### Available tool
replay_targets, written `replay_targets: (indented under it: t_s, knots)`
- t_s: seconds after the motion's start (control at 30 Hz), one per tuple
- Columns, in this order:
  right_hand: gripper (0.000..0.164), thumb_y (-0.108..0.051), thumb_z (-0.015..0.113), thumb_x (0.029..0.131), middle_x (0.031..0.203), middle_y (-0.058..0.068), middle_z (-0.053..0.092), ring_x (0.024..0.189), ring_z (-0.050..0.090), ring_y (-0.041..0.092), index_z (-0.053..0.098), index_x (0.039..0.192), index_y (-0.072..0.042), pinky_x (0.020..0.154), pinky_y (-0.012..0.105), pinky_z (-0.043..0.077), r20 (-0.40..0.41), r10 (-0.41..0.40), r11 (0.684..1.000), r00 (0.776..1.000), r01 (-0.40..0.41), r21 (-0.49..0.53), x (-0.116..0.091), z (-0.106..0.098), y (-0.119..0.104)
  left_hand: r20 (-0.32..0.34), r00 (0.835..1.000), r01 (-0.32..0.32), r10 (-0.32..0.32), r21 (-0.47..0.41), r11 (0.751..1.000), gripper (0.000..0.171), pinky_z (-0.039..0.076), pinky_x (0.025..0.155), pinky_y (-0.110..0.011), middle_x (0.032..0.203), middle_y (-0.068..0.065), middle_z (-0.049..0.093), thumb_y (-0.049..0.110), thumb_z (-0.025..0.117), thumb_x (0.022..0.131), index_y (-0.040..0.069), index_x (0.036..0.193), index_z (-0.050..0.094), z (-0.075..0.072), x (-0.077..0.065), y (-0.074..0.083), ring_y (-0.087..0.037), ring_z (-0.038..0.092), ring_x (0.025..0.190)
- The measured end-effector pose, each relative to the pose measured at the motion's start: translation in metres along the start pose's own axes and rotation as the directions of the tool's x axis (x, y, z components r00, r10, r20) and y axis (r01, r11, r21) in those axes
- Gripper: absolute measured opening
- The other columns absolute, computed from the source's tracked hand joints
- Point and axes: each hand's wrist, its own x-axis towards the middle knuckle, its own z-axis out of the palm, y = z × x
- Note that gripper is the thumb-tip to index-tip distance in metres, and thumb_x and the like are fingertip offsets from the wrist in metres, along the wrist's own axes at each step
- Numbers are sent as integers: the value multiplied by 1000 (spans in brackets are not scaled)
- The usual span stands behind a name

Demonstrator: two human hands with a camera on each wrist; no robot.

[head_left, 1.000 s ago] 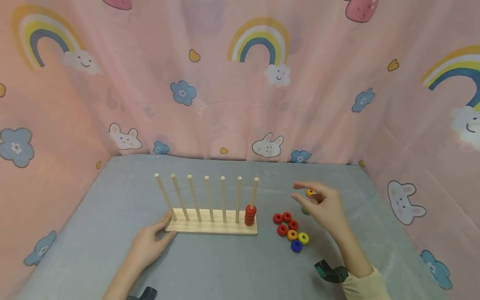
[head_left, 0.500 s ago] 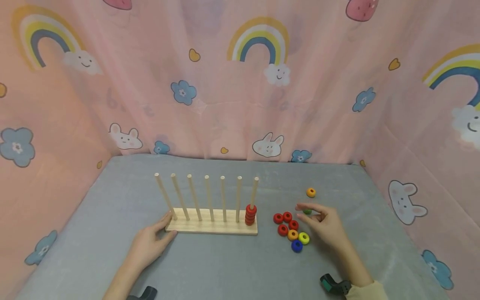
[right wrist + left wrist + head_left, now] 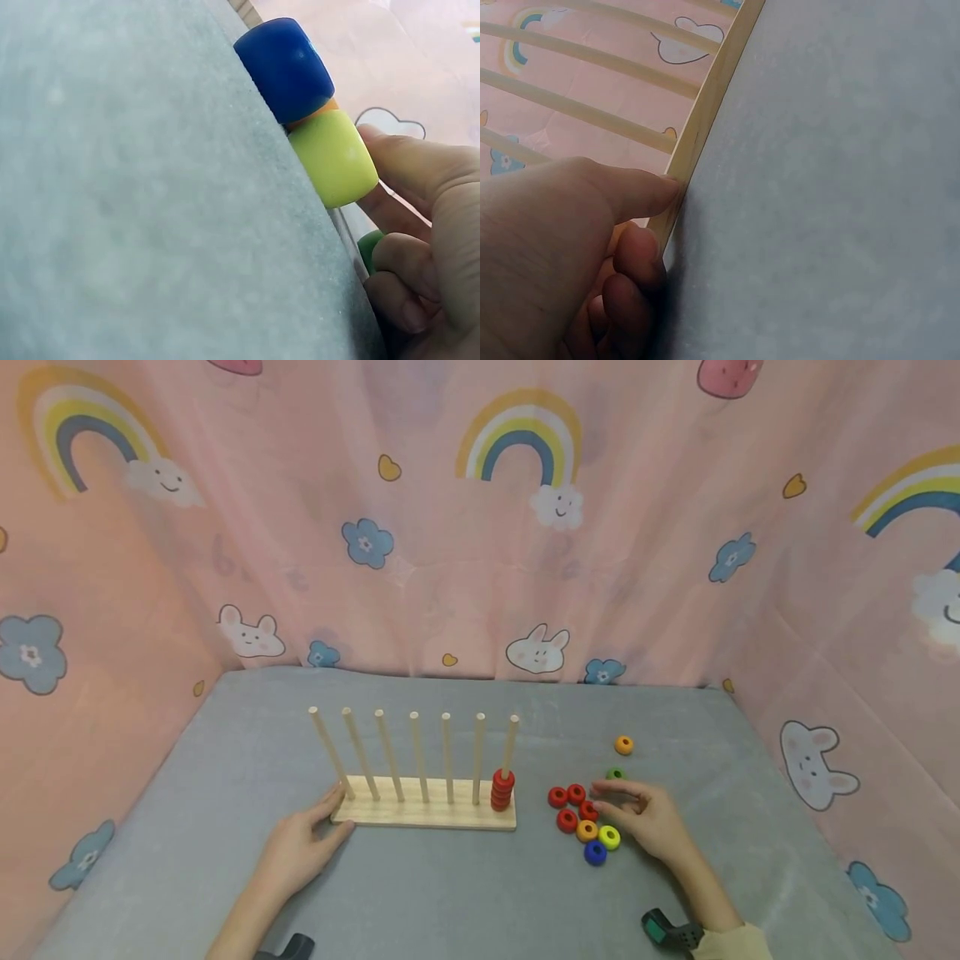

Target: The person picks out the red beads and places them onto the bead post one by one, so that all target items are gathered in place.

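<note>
A wooden peg rack (image 3: 423,812) stands on the table with a row of upright pegs. Several red beads (image 3: 502,791) are stacked on its rightmost peg. My left hand (image 3: 302,847) grips the rack's left end, its thumb on the front edge in the left wrist view. Over the loose beads is my right hand (image 3: 654,818), thumb and index finger parted, fingertips right at a red bead (image 3: 587,811). Near that hand lie a yellow bead (image 3: 335,159), a blue bead (image 3: 285,70) and an orange bead (image 3: 587,832). Its other fingers curl loosely in the right wrist view.
More red beads (image 3: 567,821) lie on the grey cloth (image 3: 450,893) between rack and right hand. Behind that hand are a green bead (image 3: 616,773) and another orange-yellow bead (image 3: 624,745). A pink patterned curtain (image 3: 450,602) surrounds the table.
My right hand has come toward me from the far orange-yellow bead, past the green bead, and down to the red beads. The left hand keeps its grip on the rack.
</note>
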Motion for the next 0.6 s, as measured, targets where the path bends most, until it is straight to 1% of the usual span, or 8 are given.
replay_targets:
  t_s: [0.07,0.13,0.27,0.33,0.4,0.47,0.53,0.6]
  knots:
    - [30,-14,81,95,109,16,80,44,32,1,77,122,-1,38,26,31,12,25,1000,1000,-25,-12,-1,0,0,1,1000,3,-3,1,1000,61,59,93,-58,155,-14,54,25,78,98,-1,149,57,0,0,0,-38,74,87]
    - [31,-17,82,95,91,9,79,44,31,2,78,122,-2,38,25,31,27,47,999,999,-46,-21,-1,0,0,5,1000,10,-10,-3,1000,61,60,86,-54,155,-14,53,25,78,98,0,149,57,0,0,0,-36,72,79]
    - [30,-16,80,96,57,-7,52,44,29,0,77,123,-1,39,24,29,76,40,999,996,-38,-24,1,-4,2,4,1000,4,-4,0,1000,61,58,97,-59,155,-14,53,25,78,98,0,149,57,0,0,-1,-45,73,111]
    - [29,-12,79,97,53,-11,40,44,27,-2,76,123,1,38,23,28,103,18,1000,994,-17,-13,1,-6,4,-2,1000,-8,8,15,1000,60,51,106,-64,154,-14,54,26,78,98,0,149,58,0,0,-1,-46,62,130]
    - [29,-9,77,98,53,-12,37,44,26,-2,75,124,4,37,24,27,131,-10,1000,991,10,1,2,-8,5,3,1000,2,-2,3,1000,61,59,94,-58,155,-14,54,26,78,98,0,149,57,0,0,-1,-45,74,107]
    - [29,-7,76,98,53,-12,37,44,26,-1,74,124,5,37,25,27,152,-24,1000,988,21,18,2,-9,6,6,1000,10,-10,-3,1000,61,61,74,-47,155,-14,53,26,78,98,1,150,57,0,1,-1,-37,73,76]
    - [29,-5,76,97,53,-11,37,44,26,0,74,124,6,37,25,27,171,-36,999,985,31,32,2,-10,6,10,1000,22,-22,-14,1000,62,50,58,-36,155,-14,53,25,78,98,1,150,57,0,2,-1,-24,53,52]
    - [29,-4,75,97,53,-7,36,43,26,3,73,124,8,37,26,27,190,-52,998,980,45,44,2,-11,6,16,1000,27,-27,-23,999,62,41,52,-31,156,-15,52,25,78,97,1,151,56,0,2,-1,-15,38,46]
